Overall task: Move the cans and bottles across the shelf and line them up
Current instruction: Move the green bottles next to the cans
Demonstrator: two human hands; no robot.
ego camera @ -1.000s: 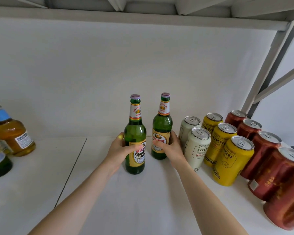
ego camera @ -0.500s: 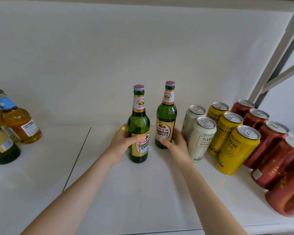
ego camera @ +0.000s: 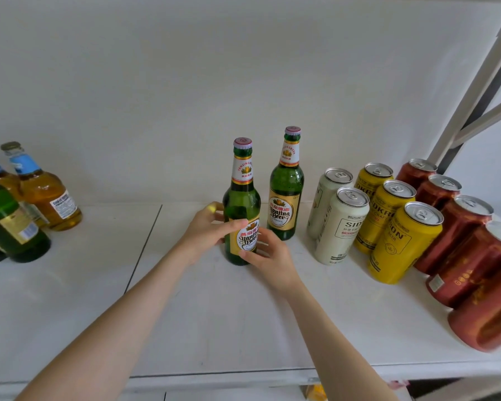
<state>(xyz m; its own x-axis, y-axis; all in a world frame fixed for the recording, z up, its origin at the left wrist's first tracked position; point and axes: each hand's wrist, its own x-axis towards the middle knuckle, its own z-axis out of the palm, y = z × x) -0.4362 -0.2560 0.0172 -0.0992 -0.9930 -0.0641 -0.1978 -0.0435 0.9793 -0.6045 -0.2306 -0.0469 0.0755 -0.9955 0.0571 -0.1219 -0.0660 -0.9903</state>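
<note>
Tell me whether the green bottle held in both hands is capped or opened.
Capped. The front green bottle has its purple crown cap seated on the neck, while the left hand and right hand hold its lower body upright.

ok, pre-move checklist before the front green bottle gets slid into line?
1. Left hand wrapped on front green bottle: ok.
2. Right hand on its lower label side: ok.
3. Bottle upright, cap on: ok.
4. Rear green bottle standing free, no hand on it: ok.
5. Gap to white cans on the right: ok.
6. Bottle base flat on shelf: cannot tell, the fingers hide part of it.
</note>
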